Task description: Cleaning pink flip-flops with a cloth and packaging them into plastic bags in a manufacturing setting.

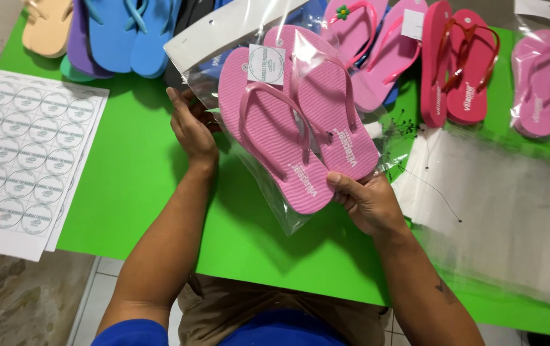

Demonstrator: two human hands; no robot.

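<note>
Your fingers are closing on both ends of a clear plastic bag [268, 192] at the centre of the frame: the left hand [193, 128] is wrapping around the bag's upper edge, and the right hand [368, 202] is pinching its lower corner, thumb on top. Inside the bag, a pair of pink flip-flops [297, 115] is lying side by side with a round label tag [266, 64] near the toes, so the pair looks fully slid in. The white header flap [224, 29] at the upper middle is standing open, so sealing appears to be what is left for this pair.

A bagged pink pair [547, 86] is lying at the upper right, which I judge finished. Loose flip-flops [121, 32] are waiting along the top, a stack of empty bags [506, 205] is lying at the right, and a sticker sheet [22, 150] is resting at the left on the green table [140, 186].
</note>
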